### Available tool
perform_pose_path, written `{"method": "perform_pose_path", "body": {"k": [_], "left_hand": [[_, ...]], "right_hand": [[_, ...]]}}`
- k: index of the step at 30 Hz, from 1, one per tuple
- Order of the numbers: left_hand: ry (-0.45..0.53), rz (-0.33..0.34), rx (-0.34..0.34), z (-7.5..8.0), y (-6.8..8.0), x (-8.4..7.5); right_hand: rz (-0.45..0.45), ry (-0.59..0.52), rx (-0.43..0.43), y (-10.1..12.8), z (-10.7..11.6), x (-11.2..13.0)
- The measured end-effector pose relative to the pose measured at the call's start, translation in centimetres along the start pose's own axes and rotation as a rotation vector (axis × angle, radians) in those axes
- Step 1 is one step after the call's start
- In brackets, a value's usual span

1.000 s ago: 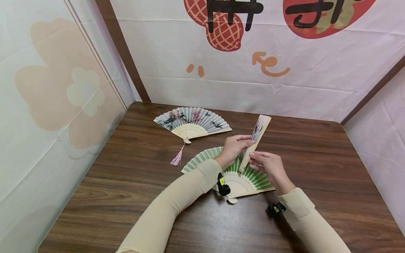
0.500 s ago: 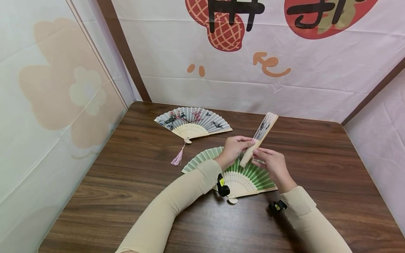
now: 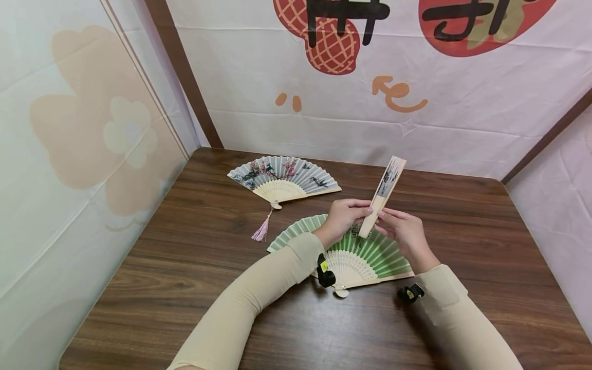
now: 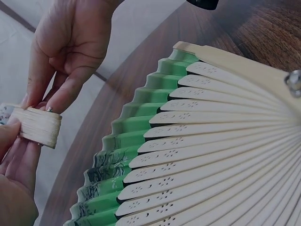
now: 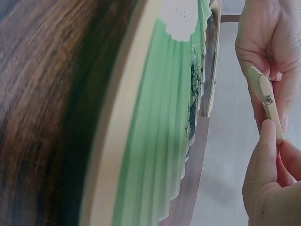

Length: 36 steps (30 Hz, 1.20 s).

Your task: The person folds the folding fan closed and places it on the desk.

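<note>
Head view: left hand point(image 3: 342, 218) and right hand point(image 3: 409, 234) pinch lower part of 1 folded fan point(image 3: 383, 194), fingers curled in, above spread green fan point(image 3: 349, 262) on table point(image 3: 176, 246). Spread grey fan point(image 3: 283, 187), pink tassel point(image 3: 261, 229), farther left.

Left wrist view: both hands grip folded fan, apart from green fan.

Right wrist view: same 2-handed pinch, metal rivet point(image 5: 268, 100) showing.

Before you is a dark, wood-grained tabletop point(image 3: 162, 288) with rounded far corners. On it lie two spread fans — a grey floral fan point(image 3: 291, 180), its pink tassel point(image 3: 261, 229) trailing toward you, and nearer, a green fan point(image 3: 349, 264).
</note>
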<state>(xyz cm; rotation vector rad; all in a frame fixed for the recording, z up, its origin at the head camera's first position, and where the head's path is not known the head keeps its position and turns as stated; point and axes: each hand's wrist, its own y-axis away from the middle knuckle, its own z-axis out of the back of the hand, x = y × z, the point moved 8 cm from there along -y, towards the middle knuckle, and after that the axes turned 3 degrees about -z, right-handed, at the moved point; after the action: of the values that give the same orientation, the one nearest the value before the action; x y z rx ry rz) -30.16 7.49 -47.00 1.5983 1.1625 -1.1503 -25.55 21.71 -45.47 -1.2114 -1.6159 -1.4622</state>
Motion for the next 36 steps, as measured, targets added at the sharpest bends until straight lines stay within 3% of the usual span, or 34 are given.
{"method": "perform_pose_path", "body": {"k": [6, 13, 25, 30, 36], "left_hand": [[-0.053, 0.026, 0.004, 0.1, 0.2, -0.2], [-0.021, 0.073, 0.028, -0.2, 0.0, -0.4], [-0.021, 0.076, 0.048, -1.3, -0.8, -0.8], [-0.033, 0.053, 0.036, -2.0, -1.5, -0.9], [0.006, 0.042, -0.034, -2.6, -2.4, -0.4]], "right_hand": [[0.012, -0.01, 0.035, -0.1, -0.1, 0.2], [-0.001, -0.031, 0.054, -0.3, 0.1, 0.6], [0.003, -0.032, 0.008, -1.1, 1.2, 1.4], [-0.025, 0.058, 0.006, -1.2, 1.5, 1.5], [-0.044, 0.143, 0.017, -1.7, 1.6, 1.7]]}}
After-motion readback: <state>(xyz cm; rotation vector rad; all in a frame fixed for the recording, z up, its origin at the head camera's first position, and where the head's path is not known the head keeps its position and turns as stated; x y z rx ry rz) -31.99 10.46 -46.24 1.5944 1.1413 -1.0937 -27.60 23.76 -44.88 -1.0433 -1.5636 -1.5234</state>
